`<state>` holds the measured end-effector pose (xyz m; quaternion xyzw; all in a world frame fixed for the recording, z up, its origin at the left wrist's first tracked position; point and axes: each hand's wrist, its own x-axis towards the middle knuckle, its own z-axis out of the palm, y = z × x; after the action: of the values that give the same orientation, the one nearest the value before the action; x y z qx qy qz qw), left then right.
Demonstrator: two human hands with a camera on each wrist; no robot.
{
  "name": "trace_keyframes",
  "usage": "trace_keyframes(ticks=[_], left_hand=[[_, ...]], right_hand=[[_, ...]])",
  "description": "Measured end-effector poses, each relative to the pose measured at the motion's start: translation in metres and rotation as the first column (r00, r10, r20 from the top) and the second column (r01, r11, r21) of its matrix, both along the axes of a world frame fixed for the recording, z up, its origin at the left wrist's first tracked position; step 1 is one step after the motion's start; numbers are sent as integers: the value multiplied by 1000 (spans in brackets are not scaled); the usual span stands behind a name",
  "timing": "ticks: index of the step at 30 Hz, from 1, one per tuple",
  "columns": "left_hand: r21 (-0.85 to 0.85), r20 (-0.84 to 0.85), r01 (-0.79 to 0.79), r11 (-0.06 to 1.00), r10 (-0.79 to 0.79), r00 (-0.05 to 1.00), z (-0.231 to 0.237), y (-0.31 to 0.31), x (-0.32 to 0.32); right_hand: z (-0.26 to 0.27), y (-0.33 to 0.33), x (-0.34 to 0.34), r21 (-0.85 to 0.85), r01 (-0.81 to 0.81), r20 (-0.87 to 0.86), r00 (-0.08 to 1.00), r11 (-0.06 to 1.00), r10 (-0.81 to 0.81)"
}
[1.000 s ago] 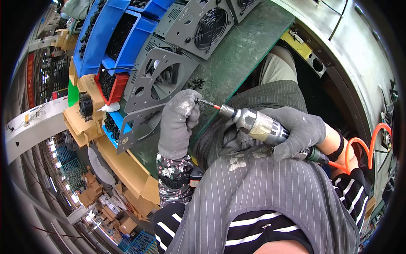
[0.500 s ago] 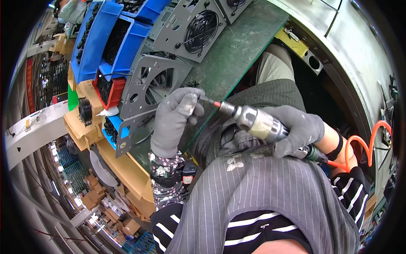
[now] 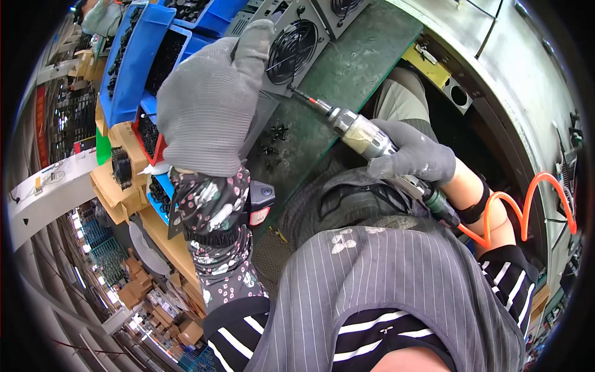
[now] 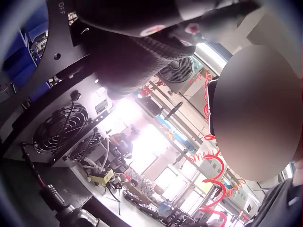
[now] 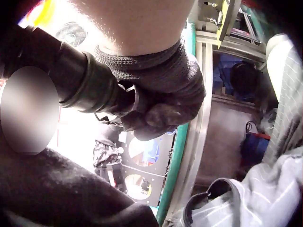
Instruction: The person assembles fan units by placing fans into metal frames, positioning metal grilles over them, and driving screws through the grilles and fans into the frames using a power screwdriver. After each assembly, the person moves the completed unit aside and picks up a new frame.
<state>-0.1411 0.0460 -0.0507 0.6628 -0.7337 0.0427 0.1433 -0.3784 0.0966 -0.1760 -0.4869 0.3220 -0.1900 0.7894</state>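
Note:
The gloved right hand (image 3: 418,155) (image 5: 173,97) grips a pneumatic screwdriver (image 3: 362,136) (image 4: 61,203). Its bit reaches the lower corner of a black fan guard (image 3: 292,53) (image 4: 61,128) on a grey panel (image 3: 316,22); whether it touches a screw there is unclear. The gloved left hand (image 3: 207,105) (image 4: 137,61) is over the grey panels, left of that fan, back of the hand toward the head camera. Its thumb points up beside the fan guard, while the other fingers and whatever they touch are hidden. Loose black screws (image 3: 276,136) lie on the green tabletop (image 3: 353,62).
Blue bins (image 3: 127,68) and a red bin (image 3: 152,139) with small black parts stand left of the panels. Cardboard boxes (image 3: 124,198) are beyond them. An orange coiled hose (image 3: 527,198) runs from the screwdriver at right. A pale metal surface (image 3: 496,37) curves along the right.
The left hand has left the bit tip and moved up and left over the panels. The right hand has raised the screwdriver, its bit now at the fan guard's corner.

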Motion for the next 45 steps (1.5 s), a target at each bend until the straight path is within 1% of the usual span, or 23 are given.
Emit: trace_keyframes(ticks=[1,6,9,11,12,14,15,16,17,18,19,21,23,25,26,28,29,31,33,35,36,39,45], left_hand=[[182,-101,-120,976,140,985,2,-1,-4],[190,-89,-89,978,107,990,4,-2,-4],[193,4,-80,978,81,997,3,-2,-6],[58,-140,83,995,-75,987,-9,-7,8],[55,-137,81,995,-73,988,-6,-6,6],[253,-67,-37,967,55,996,0,-4,2],[250,-62,-46,967,63,996,-2,-2,3],[-105,14,119,987,-118,993,-7,0,6],[-427,154,302,852,-261,953,-9,2,7],[-457,10,248,854,-273,962,-3,18,0],[-458,17,246,854,-268,963,-1,36,1],[-330,-211,24,944,-99,972,-11,71,8],[-128,-289,42,991,-78,954,-26,96,15],[109,-308,-66,992,96,947,-44,115,20],[110,-309,-66,992,98,946,-56,119,25],[219,-275,-169,961,227,934,-71,124,32],[216,-278,-170,962,228,933,-73,123,31],[156,-131,-229,961,250,959,-80,116,26],[153,-94,-227,962,243,965,-85,107,25],[158,31,-254,954,252,967,-90,98,19],[261,90,-304,916,291,953,-88,94,15],[229,56,-260,938,254,966,-95,90,16],[242,63,-297,924,290,955,-97,88,20]], right_hand=[[-1,-1,2,-13,-9,14,1000,1000,9],[5,-5,2,201,-26,73,997,979,11],[2,-11,5,186,-97,23,995,978,95],[2,-12,7,107,-80,1,997,991,81],[2,-11,6,104,-83,4,997,991,83],[3,-9,6,22,-64,-48,997,998,65],[3,-8,5,18,-72,-42,996,997,73],[2,-5,3,5,-48,-5,999,999,48],[1,-3,2,-11,-21,35,999,1000,21],[-1,2,-2,2,0,32,1000,1000,0],[-3,6,-6,-1,-5,38,999,1000,5],[-9,10,-15,24,-51,-65,997,998,52],[-13,13,-18,56,-47,-76,996,997,51],[-14,14,-20,16,-59,-97,993,998,60],[-15,14,-20,17,-60,-98,993,998,61],[-16,15,-19,75,-50,-69,996,996,55],[-16,15,-19,72,-52,-72,996,996,57],[-16,14,-19,43,-48,-103,993,998,52],[-16,16,-18,37,-37,-91,995,999,40],[-16,17,-18,29,-21,-80,997,999,23],[-16,17,-17,54,-17,-71,997,998,21],[-17,19,-17,76,-15,-68,997,997,20],[-17,19,-16,57,-19,-80,996,998,24]])
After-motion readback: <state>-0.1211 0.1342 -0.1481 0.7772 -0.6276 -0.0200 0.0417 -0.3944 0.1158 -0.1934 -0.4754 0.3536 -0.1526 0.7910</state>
